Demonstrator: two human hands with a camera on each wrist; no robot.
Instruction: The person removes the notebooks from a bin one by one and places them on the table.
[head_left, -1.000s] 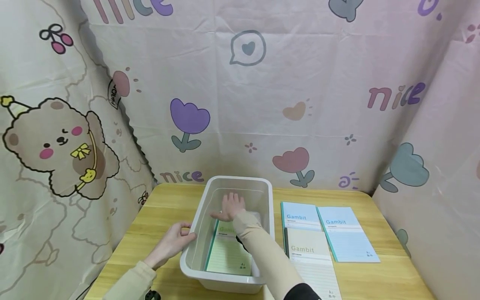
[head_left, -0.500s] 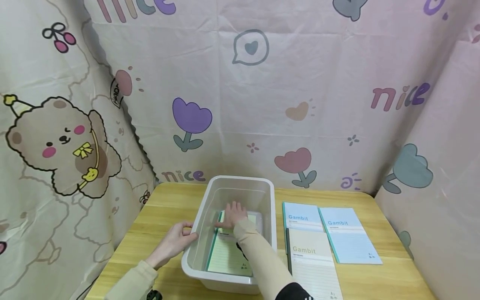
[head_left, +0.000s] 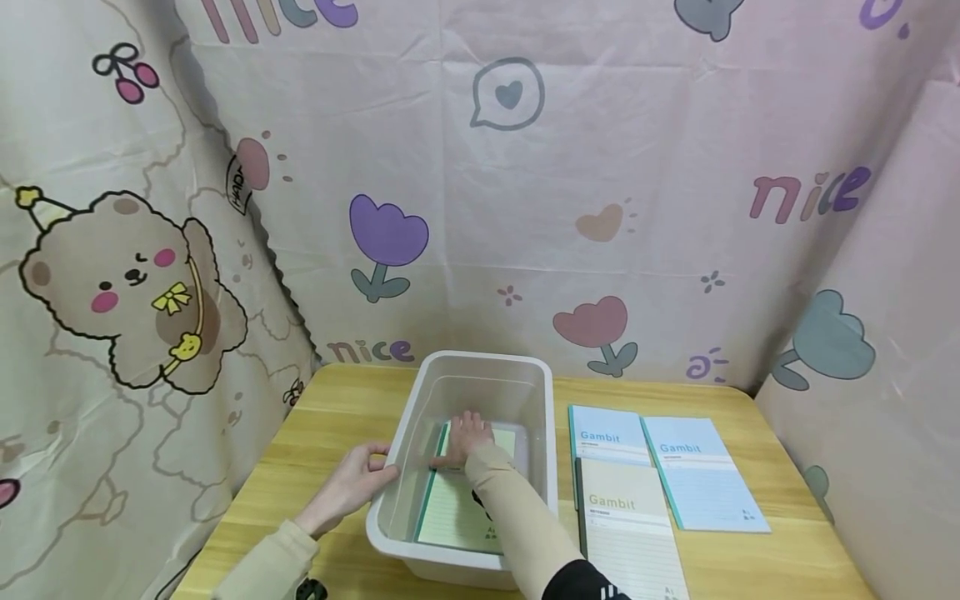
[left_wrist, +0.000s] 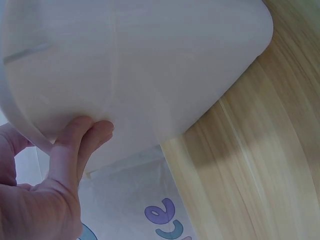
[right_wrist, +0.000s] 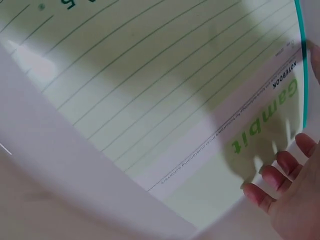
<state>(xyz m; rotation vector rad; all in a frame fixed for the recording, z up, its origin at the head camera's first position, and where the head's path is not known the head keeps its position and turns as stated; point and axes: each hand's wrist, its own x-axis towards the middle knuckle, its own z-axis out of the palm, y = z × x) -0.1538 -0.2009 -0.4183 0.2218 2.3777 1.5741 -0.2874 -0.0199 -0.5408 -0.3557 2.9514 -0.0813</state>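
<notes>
A pale plastic bin point(head_left: 438, 556) stands on the table, its outer wall point(left_wrist: 150, 65) filling much of the left wrist view. My left hand point(head_left: 352, 483) grips its left rim; two fingertips press the outside wall. Flat on the bin's floor lies a light green Gambit notebook point(head_left: 453, 517) with a teal spine. Over its top end is my right hand point(head_left: 471, 435), fingers spread and thumb toward the spine. In the right wrist view the fingertips of that hand point(right_wrist: 295, 185) are at the notebook's printed cover point(right_wrist: 165, 100); firm contact is hard to tell. My right forearm hides the notebook's right side.
Right of the bin, a beige notebook point(head_left: 630, 517) overlaps a blue notebook point(head_left: 606, 429). Another blue notebook point(head_left: 705, 475) lies at their right. The wooden table point(head_left: 345, 400) backs onto a patterned cloth point(head_left: 480, 192), which also hangs at both sides.
My right hand has moved down and slightly toward me inside the bin, onto the notebook's top end. The left hand keeps its grip on the rim. The whole view has shifted slightly.
</notes>
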